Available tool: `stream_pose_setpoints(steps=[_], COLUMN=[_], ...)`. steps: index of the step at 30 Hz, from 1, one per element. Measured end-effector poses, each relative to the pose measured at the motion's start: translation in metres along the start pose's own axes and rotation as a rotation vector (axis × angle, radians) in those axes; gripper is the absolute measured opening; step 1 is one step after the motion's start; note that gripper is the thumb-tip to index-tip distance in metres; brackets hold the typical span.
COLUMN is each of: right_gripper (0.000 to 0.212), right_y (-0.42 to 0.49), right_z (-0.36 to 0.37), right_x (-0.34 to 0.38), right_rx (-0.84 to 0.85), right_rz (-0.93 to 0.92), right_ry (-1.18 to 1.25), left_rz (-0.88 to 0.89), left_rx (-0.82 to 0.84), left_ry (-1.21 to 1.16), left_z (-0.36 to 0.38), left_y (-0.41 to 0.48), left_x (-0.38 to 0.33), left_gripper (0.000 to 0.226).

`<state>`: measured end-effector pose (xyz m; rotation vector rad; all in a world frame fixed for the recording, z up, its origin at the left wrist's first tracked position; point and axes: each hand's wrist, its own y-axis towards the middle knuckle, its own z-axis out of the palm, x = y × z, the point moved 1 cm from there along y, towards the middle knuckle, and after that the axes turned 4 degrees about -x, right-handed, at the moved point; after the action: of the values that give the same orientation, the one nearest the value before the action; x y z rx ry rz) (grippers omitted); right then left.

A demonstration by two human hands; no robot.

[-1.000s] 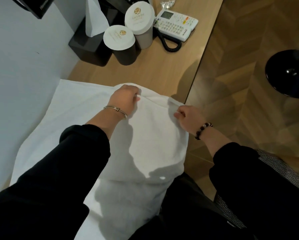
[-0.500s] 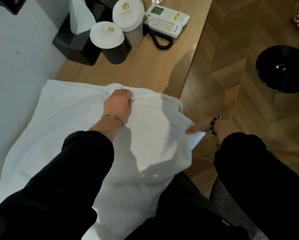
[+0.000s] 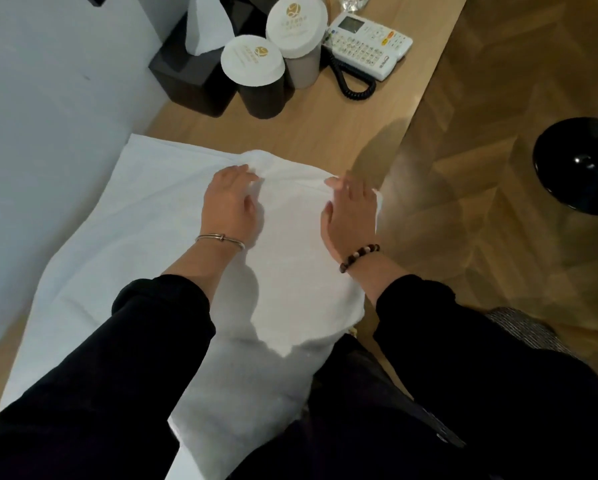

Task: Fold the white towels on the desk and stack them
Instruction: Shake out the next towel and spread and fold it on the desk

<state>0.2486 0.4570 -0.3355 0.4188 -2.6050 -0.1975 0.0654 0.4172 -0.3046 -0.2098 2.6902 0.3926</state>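
A white towel lies folded over itself on the wooden desk, its near end hanging over the desk's front edge. A wider white layer spreads beneath it toward the wall; whether that is a second towel I cannot tell. My left hand rests palm down on the towel near its far edge, fingers bunching a fold. My right hand lies flat on the towel's right side, fingers spread, holding nothing.
At the back of the desk stand a black tissue box, two lidded cups and a white telephone with a coiled cord. To the right is wooden floor and a black round chair base.
My right hand has come back from the towel's right edge onto its top and now lies flat. My left hand has stayed at the far fold.
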Motion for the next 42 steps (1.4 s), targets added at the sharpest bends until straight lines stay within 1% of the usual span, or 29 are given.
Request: stream_pose_setpoints(steps=[2, 3, 5, 6, 8, 10, 12, 15, 17, 19, 21, 24, 25, 29, 31, 33, 35, 37, 38, 40, 42], right_gripper=[0.037, 0.039, 0.044, 0.045, 0.046, 0.046, 0.045, 0.038, 0.034, 0.031, 0.03, 0.034, 0.036, 0.045, 0.051, 0.055, 0.052, 0.043, 0.041, 0.044, 0.049], right_y=[0.007, 0.01, 0.017, 0.021, 0.031, 0.038, 0.045, 0.061, 0.077, 0.089, 0.089, 0.082, 0.081, 0.097, 0.102, 0.096, 0.083, 0.067, 0.06, 0.048, 0.037], right_z=[0.01, 0.017, 0.03, 0.036, 0.044, 0.053, 0.063, 0.075, 0.077, 0.078, 0.083, 0.089, 0.088, 0.08, 0.077, 0.074, 0.068, 0.057, 0.049, 0.032, 0.017], right_x=[0.022, 0.032, 0.051, 0.059, 0.071, 0.079, 0.086, 0.089, 0.084, 0.078, 0.078, 0.083, 0.082, 0.059, 0.054, 0.059, 0.061, 0.052, 0.045, 0.025, 0.0], right_rx=[0.146, 0.206, 0.286, 0.3, 0.27, 0.248, 0.289, 0.353, 0.298, 0.216, 0.173, 0.129, 0.144, 0.268, 0.262, 0.255, 0.221, 0.185, 0.17, 0.122, 0.086], right_rz=[-0.118, -0.146, -0.147, -0.135, -0.124, -0.126, -0.125, -0.106, -0.039, 0.035, 0.041, 0.024, 0.01, -0.077, -0.085, -0.03, -0.031, -0.108, -0.121, -0.053, 0.012], right_ry=[-0.064, -0.105, -0.173, -0.2, -0.248, -0.277, -0.28, -0.24, -0.202, -0.161, -0.158, -0.187, -0.19, -0.137, -0.158, -0.137, -0.132, -0.132, -0.138, -0.186, -0.217], left_rz=[-0.157, -0.253, -0.478, -0.598, -0.795, -0.907, -0.948, -0.949, -0.899, -0.841, -0.789, -0.725, -0.719, -0.71, -0.711, -0.762, -0.857, -0.885, -0.846, -0.729, -0.662], left_rx=[-0.084, -0.116, -0.128, -0.126, -0.128, -0.1, -0.051, -0.025, -0.01, 0.011, 0.043, 0.113, 0.125, 0.147, 0.163, 0.186, 0.191, 0.152, 0.128, 0.131, 0.15], left_ry=[0.04, 0.076, 0.161, 0.2, 0.26, 0.292, 0.285, 0.202, 0.211, 0.233, 0.272, 0.373, 0.394, 0.435, 0.452, 0.462, 0.448, 0.387, 0.339, 0.273, 0.281], left_z=[-0.015, -0.02, -0.029, -0.033, -0.041, -0.044, -0.043, -0.038, -0.036, -0.035, -0.035, -0.031, -0.03, -0.029, -0.029, -0.028, -0.025, -0.018, -0.014, -0.005, 0.001], left_y=[-0.023, -0.037, -0.067, -0.083, -0.113, -0.14, -0.159, -0.171, -0.175, -0.18, -0.185, -0.189, -0.191, -0.19, -0.188, -0.184, -0.175, -0.162, -0.154, -0.145, -0.146], left_x=[0.016, 0.026, 0.048, 0.059, 0.078, 0.091, 0.1, 0.109, 0.112, 0.113, 0.113, 0.116, 0.117, 0.118, 0.119, 0.118, 0.112, 0.096, 0.086, 0.068, 0.062], left_gripper=[0.042, 0.043, 0.046, 0.048, 0.05, 0.053, 0.054, 0.054, 0.054, 0.061, 0.067, 0.062, 0.062, 0.064, 0.062, 0.06, 0.057, 0.055, 0.055, 0.056, 0.056])
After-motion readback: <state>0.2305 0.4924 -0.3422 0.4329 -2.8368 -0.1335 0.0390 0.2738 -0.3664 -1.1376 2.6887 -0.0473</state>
